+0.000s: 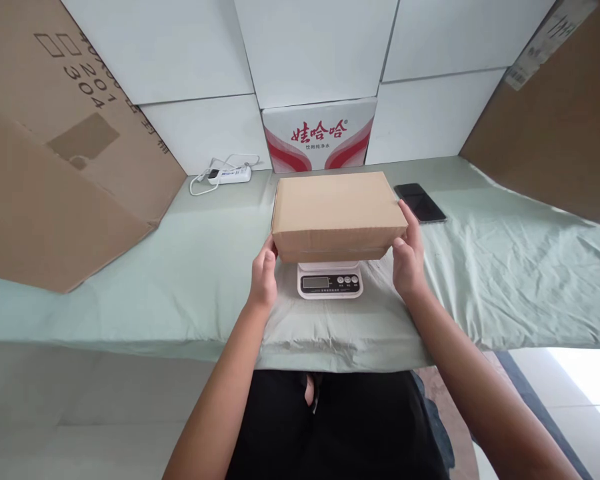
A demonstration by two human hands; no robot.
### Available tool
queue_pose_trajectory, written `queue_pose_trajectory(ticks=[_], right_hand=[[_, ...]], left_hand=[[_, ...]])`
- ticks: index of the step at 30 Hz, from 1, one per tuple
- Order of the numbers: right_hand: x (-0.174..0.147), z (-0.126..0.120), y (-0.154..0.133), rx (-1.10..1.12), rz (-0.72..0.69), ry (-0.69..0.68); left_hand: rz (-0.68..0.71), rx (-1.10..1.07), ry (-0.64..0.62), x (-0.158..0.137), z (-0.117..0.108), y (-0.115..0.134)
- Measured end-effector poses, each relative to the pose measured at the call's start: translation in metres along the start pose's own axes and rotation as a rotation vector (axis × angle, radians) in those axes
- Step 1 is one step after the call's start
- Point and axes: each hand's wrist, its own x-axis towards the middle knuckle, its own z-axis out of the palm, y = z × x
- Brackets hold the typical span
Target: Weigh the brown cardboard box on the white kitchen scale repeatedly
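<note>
Got a pale-green cloth-covered table point(205, 280) here with big white panels point(190, 53) behind it. The left grip point(264, 272) and right grip point(409, 260) are both holding a closed, rectangular tan cardboard box point(337, 203) by its ends, so it's right between them. Also between the grips, partly hidden below the box, is a white plastic digital scale point(330, 283); can't tell if they're touching. A flat black phone point(420, 202) lies just beyond the right grip.
</note>
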Motion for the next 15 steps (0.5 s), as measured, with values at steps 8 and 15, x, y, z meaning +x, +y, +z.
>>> queue_pose_trajectory(ticks=[8,15], right_hand=[[0.059,-0.002,-0.007,-0.030,-0.085,-0.014],[0.120,0.039,0.039,-0.043,-0.044,-0.009]], left_hand=[[0.088,-0.023,-0.025,0.062,-0.002,0.016],[-0.001,-0.081,0.072,0.138,0.011,-0.044]])
